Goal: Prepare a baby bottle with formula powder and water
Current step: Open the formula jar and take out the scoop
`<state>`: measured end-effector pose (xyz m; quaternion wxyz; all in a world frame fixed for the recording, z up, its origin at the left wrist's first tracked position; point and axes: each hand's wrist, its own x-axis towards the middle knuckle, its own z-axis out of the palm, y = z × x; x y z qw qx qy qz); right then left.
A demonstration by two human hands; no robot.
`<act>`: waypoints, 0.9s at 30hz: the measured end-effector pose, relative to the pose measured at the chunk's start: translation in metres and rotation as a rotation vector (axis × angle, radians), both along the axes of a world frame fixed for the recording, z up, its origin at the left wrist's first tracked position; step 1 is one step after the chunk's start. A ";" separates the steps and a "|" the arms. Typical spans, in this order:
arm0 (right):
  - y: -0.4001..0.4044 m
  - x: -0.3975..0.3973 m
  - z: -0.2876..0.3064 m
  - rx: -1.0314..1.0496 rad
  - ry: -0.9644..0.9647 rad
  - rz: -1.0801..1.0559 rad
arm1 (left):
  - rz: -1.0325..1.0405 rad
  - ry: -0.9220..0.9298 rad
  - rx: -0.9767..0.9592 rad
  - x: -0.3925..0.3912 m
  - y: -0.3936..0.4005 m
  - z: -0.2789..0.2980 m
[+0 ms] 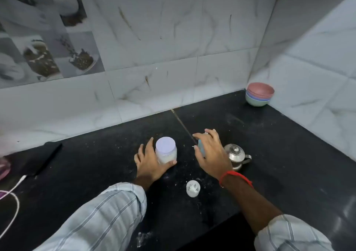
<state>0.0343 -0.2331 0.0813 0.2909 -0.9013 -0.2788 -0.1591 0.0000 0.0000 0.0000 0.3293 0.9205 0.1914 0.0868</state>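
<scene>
Head view: my left fingers (169, 162) wrap the lidded clear plastic powder jar (166, 150); my right fingers (200, 135) curl loosely over the pale blue baby bottle (201, 148), grip uncertain. Knocking the steel kettle (236, 156) behind my right knuckles could spill water.

Black counter (269, 135): jar (166, 150), kettle (236, 155), cap (193, 188), stacked bowls (259, 94), powder specks.
</scene>
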 end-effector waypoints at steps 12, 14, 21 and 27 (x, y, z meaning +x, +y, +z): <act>0.045 0.004 0.001 -0.057 0.473 -0.060 | -0.036 -0.190 -0.262 0.008 -0.026 0.003; 0.053 0.004 0.004 -0.080 0.512 -0.085 | -0.113 -0.257 -0.255 -0.010 -0.035 0.012; 0.070 -0.032 0.008 -0.194 -0.057 -0.096 | -0.194 -0.279 -0.293 -0.060 -0.046 0.036; 0.056 -0.042 0.012 0.022 -0.236 0.006 | -0.221 -0.277 -0.298 -0.073 -0.053 0.048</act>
